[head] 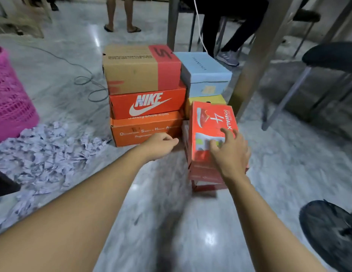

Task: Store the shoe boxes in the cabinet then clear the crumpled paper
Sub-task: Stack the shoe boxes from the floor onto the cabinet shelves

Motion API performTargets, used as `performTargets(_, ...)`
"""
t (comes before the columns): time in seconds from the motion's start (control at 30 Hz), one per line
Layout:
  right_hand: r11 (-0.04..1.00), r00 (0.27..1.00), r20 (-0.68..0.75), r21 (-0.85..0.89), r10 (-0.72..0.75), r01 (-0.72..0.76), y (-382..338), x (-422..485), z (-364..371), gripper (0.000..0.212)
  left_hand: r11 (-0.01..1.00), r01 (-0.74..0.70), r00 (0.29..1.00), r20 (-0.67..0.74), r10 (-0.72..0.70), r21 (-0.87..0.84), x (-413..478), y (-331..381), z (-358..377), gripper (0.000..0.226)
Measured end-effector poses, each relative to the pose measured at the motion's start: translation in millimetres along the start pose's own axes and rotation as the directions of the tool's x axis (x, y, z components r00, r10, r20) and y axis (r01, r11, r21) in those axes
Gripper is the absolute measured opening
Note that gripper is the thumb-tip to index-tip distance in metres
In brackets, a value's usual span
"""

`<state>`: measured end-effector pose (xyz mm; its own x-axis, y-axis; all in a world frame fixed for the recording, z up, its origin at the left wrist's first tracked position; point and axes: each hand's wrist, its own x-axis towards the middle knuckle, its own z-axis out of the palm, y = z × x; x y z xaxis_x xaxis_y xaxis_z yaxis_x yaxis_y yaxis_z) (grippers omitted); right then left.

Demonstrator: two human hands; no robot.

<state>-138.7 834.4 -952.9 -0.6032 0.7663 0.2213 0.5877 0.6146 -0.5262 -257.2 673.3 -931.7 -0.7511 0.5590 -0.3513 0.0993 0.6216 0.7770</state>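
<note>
Shoe boxes are stacked on the marble floor. On the left a brown and red box (pixel 139 69) tops an orange Nike box (pixel 147 104) and an orange safety-shoe box (pixel 145 128). To the right a light blue box (pixel 204 73) sits on a yellow box (pixel 205 101). In front stands a red GoWalk box (pixel 208 122) on blurred red boxes. My right hand (pixel 230 152) rests on the GoWalk box's lid with fingers spread. My left hand (pixel 159 143) reaches to that box's left side, fingers curled. Crumpled paper (pixel 43 154) litters the floor at left.
A pink mesh basket (pixel 12 99) stands at the far left by the paper. A metal table leg (pixel 255 59) rises just behind the boxes, with chairs (pixel 328 61) to the right. People's legs and a grey cable (pixel 88 81) are behind. A black object (pixel 332 232) lies at lower right.
</note>
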Motion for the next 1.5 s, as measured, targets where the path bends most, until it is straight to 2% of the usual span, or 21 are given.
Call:
performTargets(0.07, 0.982, 0.979, 0.075, -0.023, 0.190, -0.189, 30, 17, -5, 0.059, 0.996, 0.080, 0.996, 0.047, -0.078, -0.032, 16, 9, 27, 0.032)
performTargets(0.13, 0.940, 0.928, 0.232, 0.109, 0.292, -0.323, 53, 29, -6, 0.063, 0.984, 0.132, 0.989, 0.076, -0.123, -0.121, 27, 13, 55, 0.045)
performTargets(0.2, 0.892, 0.905, 0.316, 0.258, 0.286, -0.372, 64, 33, -3, 0.054, 0.946, 0.146, 0.989, 0.073, -0.130, -0.288, 38, 10, 83, 0.053)
performTargets(0.27, 0.884, 0.914, 0.315, 0.307, 0.255, -0.353, 70, 33, 3, 0.044, 0.894, 0.140, 0.990, 0.042, -0.135, -0.425, 43, 5, 103, 0.054)
performTargets(0.37, 0.854, 0.909, 0.311, 0.356, 0.276, -0.381, 82, 29, 8, 0.048, 0.851, 0.136, 0.981, -0.054, -0.188, -0.507, 44, -5, 108, 0.064)
performTargets(0.47, 0.725, 0.867, 0.389, 0.492, 0.313, -0.482, 102, 27, 8, 0.059, 0.835, 0.170, 0.964, -0.088, -0.251, -0.523, 44, -20, 90, 0.046)
performTargets(0.57, 0.579, 0.806, 0.553, 0.594, 0.210, -0.558, 114, 19, 7, 0.040, 0.846, 0.265, 0.960, 0.044, -0.276, -0.464, 38, -35, 74, 0.060)
performTargets(0.67, 0.554, 0.738, 0.668, 0.580, 0.096, -0.597, 115, 9, 18, 0.039, 0.824, 0.309, 0.951, 0.184, -0.250, -0.475, 30, -31, 77, 0.063)
performTargets(0.73, 0.547, 0.733, 0.679, 0.596, 0.047, -0.587, 109, 5, 23, 0.040, 0.799, 0.319, 0.946, 0.228, -0.232, -0.510, 26, -27, 82, 0.059)
performTargets(0.93, 0.498, 0.731, 0.681, 0.643, -0.026, -0.582, 90, 4, 28, 0.037, 0.788, 0.303, 0.953, 0.184, -0.242, -0.536, 15, -41, 61, 0.061)
performTargets(1.07, 0.493, 0.686, 0.721, 0.632, -0.093, -0.598, 60, 1, 31, 0.028, 0.724, 0.205, 0.975, 0.073, -0.210, -0.659, -6, -52, 40, 0.045)
performTargets(1.17, 0.479, 0.570, 0.788, 0.604, -0.234, -0.638, 29, -5, 37, 0.035, 0.654, 0.024, 0.987, -0.088, -0.138, -0.756, -24, -70, 20, 0.038)
performTargets(1.27, 0.512, 0.452, 0.828, 0.561, -0.333, -0.650, -5, -16, 44, 0.038, 0.590, -0.108, 0.953, -0.253, -0.169, -0.800, -52, -94, 4, 0.070)
performTargets(1.33, 0.570, 0.376, 0.847, 0.531, -0.376, -0.627, -26, -25, 50, 0.044, 0.570, -0.175, 0.912, -0.350, -0.213, -0.803, -74, -111, 0, 0.079)
performTargets(1.43, 0.663, 0.239, 0.871, 0.483, -0.428, -0.573, -54, -40, 66, 0.051, 0.537, -0.254, 0.818, -0.475, -0.324, -0.804, -110, -137, -1, 0.062)
performTargets(1.5, 0.715, 0.146, 0.881, 0.453, -0.450, -0.532, -74, -54, 74, 0.049, 0.506, -0.283, 0.762, -0.511, -0.397, -0.815, -133, -159, 0, 0.060)
